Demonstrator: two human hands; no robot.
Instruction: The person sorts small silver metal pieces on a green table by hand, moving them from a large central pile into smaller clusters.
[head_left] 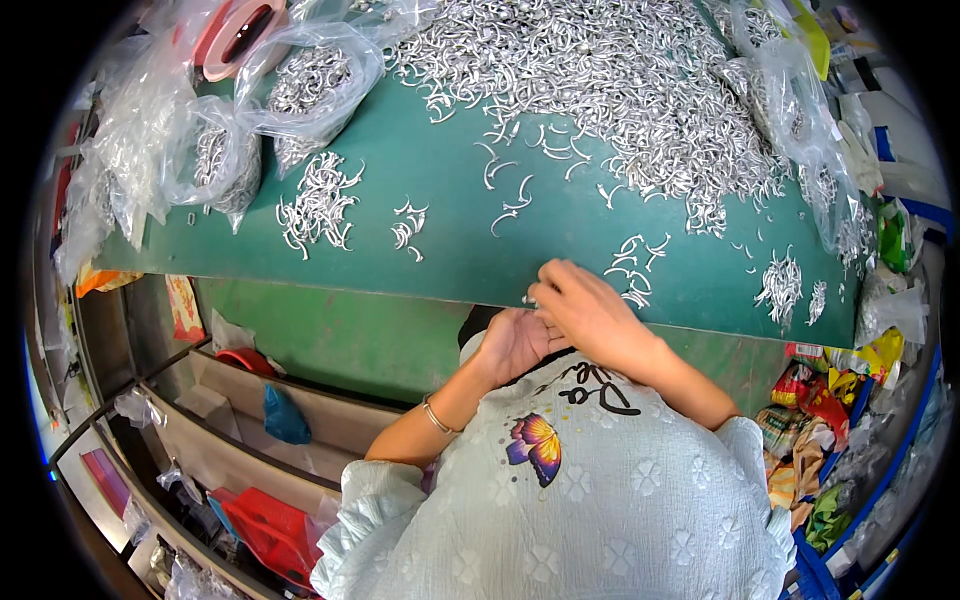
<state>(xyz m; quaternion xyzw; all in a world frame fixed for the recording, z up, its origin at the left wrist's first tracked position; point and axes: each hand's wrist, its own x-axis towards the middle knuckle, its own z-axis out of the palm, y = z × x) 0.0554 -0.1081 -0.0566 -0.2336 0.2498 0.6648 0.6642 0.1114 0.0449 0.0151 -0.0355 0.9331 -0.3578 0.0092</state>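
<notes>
My left hand (517, 345) is turned palm up just off the near edge of the green table (440, 270). It looks cupped, with its fingers reaching under my right hand. My right hand (585, 312) bends over the edge above it, fingers curled down and close together. A tiny pale bit shows by the fingertips, too small to name. Right of that hand lies a loose group of small curved silvery metal pieces (630, 275). Farther left are a small cluster of the same pieces (408, 228) and a bigger pile (320, 205).
A large heap of curved metal pieces (600, 80) covers the far side. Filled clear plastic bags (310, 90) stand at the far left, another bag (790, 110) at the right. Small piles (780, 285) lie near the right corner. Below left are shelves (250, 400) with a red basket (270, 530).
</notes>
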